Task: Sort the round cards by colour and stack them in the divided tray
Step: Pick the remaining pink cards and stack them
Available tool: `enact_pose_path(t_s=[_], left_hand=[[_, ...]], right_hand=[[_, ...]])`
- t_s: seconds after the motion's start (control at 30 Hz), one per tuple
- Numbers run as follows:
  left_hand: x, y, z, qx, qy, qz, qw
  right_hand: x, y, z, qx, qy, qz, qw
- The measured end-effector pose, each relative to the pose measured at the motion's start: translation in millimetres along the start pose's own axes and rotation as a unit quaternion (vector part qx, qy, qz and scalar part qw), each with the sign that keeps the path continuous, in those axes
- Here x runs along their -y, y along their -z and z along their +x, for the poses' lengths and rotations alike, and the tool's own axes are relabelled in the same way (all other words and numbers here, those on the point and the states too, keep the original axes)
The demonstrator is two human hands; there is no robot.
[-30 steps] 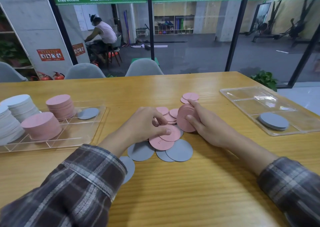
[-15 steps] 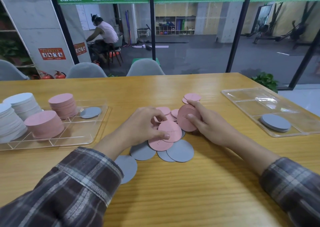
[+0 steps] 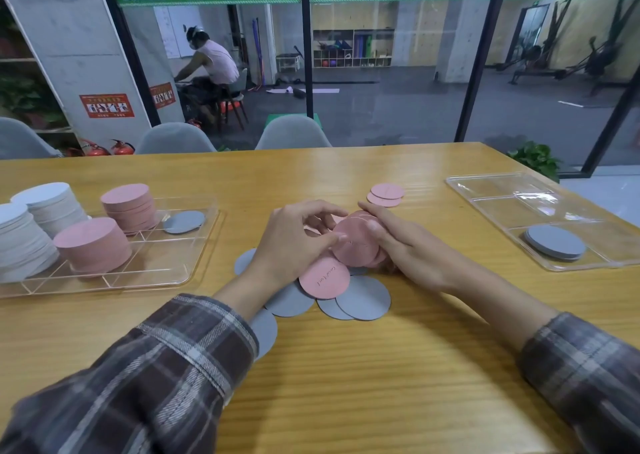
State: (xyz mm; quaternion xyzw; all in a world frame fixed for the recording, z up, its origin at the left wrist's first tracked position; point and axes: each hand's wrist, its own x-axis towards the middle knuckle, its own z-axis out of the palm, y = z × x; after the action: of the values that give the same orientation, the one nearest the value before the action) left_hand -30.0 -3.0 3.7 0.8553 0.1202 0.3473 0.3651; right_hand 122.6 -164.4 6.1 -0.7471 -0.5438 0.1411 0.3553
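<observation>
Tabletop of yellow wood carries everything we see, and we place it all from the loose pile of round cards near its middle. Well to the left of the pile lies a clear divided tray. It holds two white stacks, two pink stacks and a single grey card in the compartment nearest the pile. Well to the right of the pile lies a second clear tray, with a low grey stack in its near compartment.

Over the pile the two hands meet. The right hand, fingers curled, holds a pink bundle up on edge, tilted, just above the pile. The left hand grips the same bundle from the other side, thumb pressed on the front card's face, fingers curled over the top edge. So we find both hands together, clamped on that bundle.

In the pile itself, a lettered pink card lies flat over several grey cards, one of them partly hidden under the left sleeve. Just beyond the pile, two more pink cards lie overlapped.
</observation>
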Motion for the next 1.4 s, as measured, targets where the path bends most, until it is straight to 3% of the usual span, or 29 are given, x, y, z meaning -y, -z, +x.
enact_pose_path(t_s=[0.17, 0.37, 0.57, 0.83, 1.07, 1.4], left_hand=[[-4.5, -2.2, -0.5, -0.004, -0.008, 0.001, 1.0], [6.5, 29.5, 0.1, 0.166, 0.017, 0.133, 0.977], [9.0, 43.3, -6.3, 0.213, 0.036, 0.14, 0.966], [-1.2, 43.3, -6.3, 0.193, 0.08, 0.02, 0.978], [8.5, 22.6, -8.0, 0.04, 0.086, -0.025, 0.995], [-1.1, 15.6, -7.6, 0.009, -0.017, -0.011, 1.0]], right_hand=[[-0.2, -3.1, 2.5, 0.006, 0.02, -0.058, 0.998], [-3.3, -3.3, 3.4, -0.021, 0.003, -0.052, 0.998], [-2.2, -3.9, 6.2, -0.04, 0.001, -0.056, 0.998], [-1.3, -9.9, 5.6, -0.015, 0.002, -0.039, 0.999], [-0.6, -10.6, 2.7, -0.004, -0.004, -0.017, 1.0], [2.2, -8.7, 2.1, 0.02, 0.017, -0.02, 0.999]])
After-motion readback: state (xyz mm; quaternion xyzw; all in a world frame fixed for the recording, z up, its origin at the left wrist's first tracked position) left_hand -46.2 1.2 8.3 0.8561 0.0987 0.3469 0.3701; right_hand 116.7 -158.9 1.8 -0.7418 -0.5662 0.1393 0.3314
